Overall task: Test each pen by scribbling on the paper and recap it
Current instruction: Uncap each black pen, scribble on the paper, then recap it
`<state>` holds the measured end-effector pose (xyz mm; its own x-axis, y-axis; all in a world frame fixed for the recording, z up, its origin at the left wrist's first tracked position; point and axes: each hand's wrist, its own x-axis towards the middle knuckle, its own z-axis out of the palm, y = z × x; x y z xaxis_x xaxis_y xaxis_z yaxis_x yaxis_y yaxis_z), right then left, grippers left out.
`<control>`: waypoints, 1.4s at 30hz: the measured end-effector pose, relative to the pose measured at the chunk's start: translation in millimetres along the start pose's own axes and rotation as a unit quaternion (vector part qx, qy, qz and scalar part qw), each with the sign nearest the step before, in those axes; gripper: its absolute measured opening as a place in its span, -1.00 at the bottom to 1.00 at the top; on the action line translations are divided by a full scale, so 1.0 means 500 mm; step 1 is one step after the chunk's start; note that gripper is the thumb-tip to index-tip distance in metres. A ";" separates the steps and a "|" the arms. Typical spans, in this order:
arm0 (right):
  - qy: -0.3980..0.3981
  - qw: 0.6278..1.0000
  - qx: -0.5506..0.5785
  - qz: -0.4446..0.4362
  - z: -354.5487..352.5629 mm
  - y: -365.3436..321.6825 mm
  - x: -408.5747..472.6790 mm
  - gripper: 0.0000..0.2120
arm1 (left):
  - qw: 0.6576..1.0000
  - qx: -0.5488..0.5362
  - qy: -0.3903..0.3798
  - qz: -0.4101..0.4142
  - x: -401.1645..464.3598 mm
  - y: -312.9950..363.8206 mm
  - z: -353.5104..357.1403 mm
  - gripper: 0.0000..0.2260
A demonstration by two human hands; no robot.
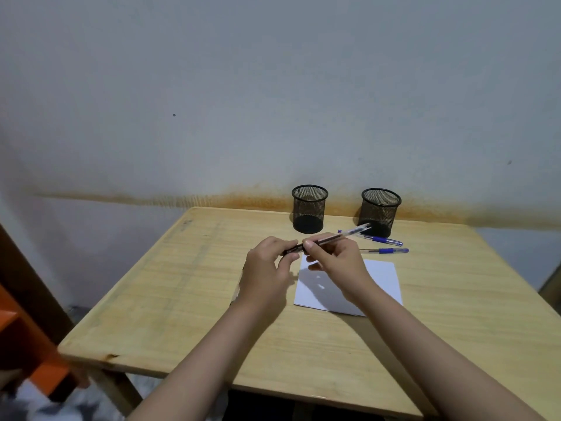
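A clear pen with dark ink (340, 237) is held above the table, its far end pointing up and right. My right hand (334, 262) grips its barrel. My left hand (270, 265) pinches the dark cap end (293, 249) of the same pen. Whether the cap is seated or slightly off I cannot tell. Under my right hand lies a white sheet of paper (382, 278). Two capped blue pens (381, 240) (387, 251) lie on the table just beyond the paper.
Two black mesh pen cups (309, 209) (381, 212) stand at the back of the wooden table (182, 299), near the wall. An orange and dark piece of furniture (27, 344) sits off the table's left edge.
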<state>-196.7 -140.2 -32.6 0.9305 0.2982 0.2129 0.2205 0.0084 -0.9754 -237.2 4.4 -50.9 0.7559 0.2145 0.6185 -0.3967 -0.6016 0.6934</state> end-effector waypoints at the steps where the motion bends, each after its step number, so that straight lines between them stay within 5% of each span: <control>1: 0.008 1.000 -0.001 0.000 0.004 -0.001 0.002 -0.94 | 1.000 0.002 -0.002 0.001 0.000 -0.001 -0.002 -0.82; 21: 0.082 0.988 -0.033 -0.126 0.104 -0.004 -0.017 -0.91 | 0.994 0.049 -0.087 0.047 0.048 -0.037 -0.113 -0.82; 26: 0.160 0.977 0.062 -0.125 -0.049 -0.037 0.017 -0.88 | 0.984 0.164 -0.063 -0.035 0.023 -0.130 -0.248 -0.81; 31: 0.108 0.989 0.041 -0.092 -0.045 -0.030 0.023 -0.89 | 0.977 0.141 -0.050 -0.154 0.001 -0.152 -0.222 -0.77; 42: 0.124 0.991 0.013 -0.042 -0.057 0.026 0.013 -0.86 | 0.958 0.239 -0.085 -0.134 -0.008 -0.223 -0.179 -0.82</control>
<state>-179.6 -165.3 -42.3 0.9533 0.0515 0.2977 0.2954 0.0478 -0.9542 -242.6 139.4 -97.6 0.8869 0.3070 0.3452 0.0767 -0.8347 0.5453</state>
